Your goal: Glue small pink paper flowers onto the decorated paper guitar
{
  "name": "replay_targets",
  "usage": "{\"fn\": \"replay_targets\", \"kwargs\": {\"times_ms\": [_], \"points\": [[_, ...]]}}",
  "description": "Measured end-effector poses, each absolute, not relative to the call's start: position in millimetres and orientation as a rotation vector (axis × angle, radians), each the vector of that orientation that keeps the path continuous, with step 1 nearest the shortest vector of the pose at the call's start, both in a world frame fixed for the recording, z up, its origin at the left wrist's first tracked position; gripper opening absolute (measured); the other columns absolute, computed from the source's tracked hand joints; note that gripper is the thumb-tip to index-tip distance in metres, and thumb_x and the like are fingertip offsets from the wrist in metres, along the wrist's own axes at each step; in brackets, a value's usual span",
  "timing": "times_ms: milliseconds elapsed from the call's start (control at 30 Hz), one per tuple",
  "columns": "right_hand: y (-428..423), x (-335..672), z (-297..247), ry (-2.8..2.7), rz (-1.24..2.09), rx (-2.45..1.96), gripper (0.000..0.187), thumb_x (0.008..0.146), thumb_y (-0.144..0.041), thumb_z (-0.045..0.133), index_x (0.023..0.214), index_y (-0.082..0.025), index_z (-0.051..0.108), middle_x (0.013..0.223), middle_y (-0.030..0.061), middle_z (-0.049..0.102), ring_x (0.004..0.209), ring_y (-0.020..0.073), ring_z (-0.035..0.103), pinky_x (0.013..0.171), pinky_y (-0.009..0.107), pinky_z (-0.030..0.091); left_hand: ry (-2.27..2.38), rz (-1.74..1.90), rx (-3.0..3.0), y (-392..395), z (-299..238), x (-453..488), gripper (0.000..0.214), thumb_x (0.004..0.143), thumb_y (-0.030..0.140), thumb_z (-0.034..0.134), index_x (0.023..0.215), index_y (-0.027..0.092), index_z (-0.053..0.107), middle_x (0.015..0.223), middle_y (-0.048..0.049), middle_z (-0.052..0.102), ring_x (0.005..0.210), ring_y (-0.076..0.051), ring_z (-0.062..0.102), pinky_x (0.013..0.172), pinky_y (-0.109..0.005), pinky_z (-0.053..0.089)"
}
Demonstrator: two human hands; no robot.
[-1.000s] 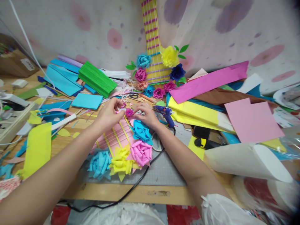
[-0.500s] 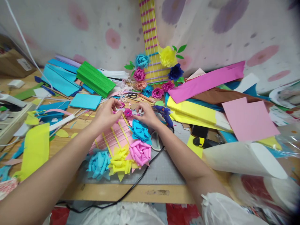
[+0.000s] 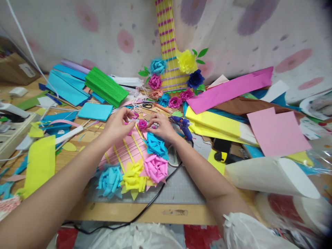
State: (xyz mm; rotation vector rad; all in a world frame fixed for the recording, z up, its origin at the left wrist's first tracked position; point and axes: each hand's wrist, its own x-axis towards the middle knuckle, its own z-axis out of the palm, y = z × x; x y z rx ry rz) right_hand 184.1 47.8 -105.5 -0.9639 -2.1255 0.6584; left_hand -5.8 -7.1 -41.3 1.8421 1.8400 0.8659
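My left hand (image 3: 118,125) and my right hand (image 3: 161,126) meet over the top end of a pink paper guitar (image 3: 123,152) with yellow strips lying on the grey cutting mat (image 3: 178,188). Between their fingertips sits a small magenta paper rose (image 3: 142,124); both hands pinch at it and the paper around it. Below it on the guitar are a blue paper flower (image 3: 156,145), a pink one (image 3: 156,168), a yellow one (image 3: 133,178) and a light blue one (image 3: 110,180).
A blue glue gun (image 3: 182,125) lies just right of my right hand, its black cord (image 3: 145,211) trailing over the table edge. A yellow paper guitar with flowers (image 3: 172,65) leans on the wall. Green (image 3: 103,86), blue, magenta (image 3: 228,90) and pink (image 3: 277,133) paper sheets lie around.
Both hands stay at the small magenta rose with only slight finger shifts; the view has barely moved.
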Motion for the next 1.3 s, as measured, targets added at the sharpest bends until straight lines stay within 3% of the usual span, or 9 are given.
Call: {"fn": "replay_targets", "kwargs": {"times_ms": [667, 1100, 1300], "points": [[46.4, 174.9, -107.9, -2.048, 0.742, -1.008, 0.015, 0.071, -0.034, 0.076, 0.069, -0.021, 0.069, 0.089, 0.0033, 0.061, 0.095, 0.0198, 0.054, 0.089, 0.038, 0.039, 1.835, 0.882, 1.814, -9.9, -37.2, -5.4, 0.020, 0.070, 0.028, 0.057, 0.088, 0.021, 0.059, 0.082, -0.0013, 0.062, 0.074, -0.016, 0.058, 0.061, -0.026, 0.046], [47.2, 180.7, -105.7, -2.064, 0.762, -1.009, 0.010, 0.067, -0.017, 0.076, 0.066, -0.021, 0.067, 0.087, 0.0012, 0.062, 0.094, 0.0190, 0.055, 0.090, 0.036, 0.040, 1.823, 0.882, 1.786, -8.7, -40.0, -7.8, 0.021, 0.068, 0.027, 0.057, 0.089, 0.022, 0.060, 0.079, -0.0008, 0.061, 0.069, -0.016, 0.058, 0.060, -0.026, 0.047], [46.6, 177.1, -105.8, -2.061, 0.781, -0.980, 0.009, 0.071, -0.027, 0.075, 0.069, -0.021, 0.069, 0.089, 0.0025, 0.061, 0.093, 0.0192, 0.055, 0.088, 0.037, 0.041, 1.820, 0.889, 1.777, -10.4, -37.0, -6.3, 0.018, 0.068, 0.027, 0.058, 0.085, 0.022, 0.059, 0.078, -0.0009, 0.060, 0.072, -0.017, 0.058, 0.062, -0.027, 0.047]]}}
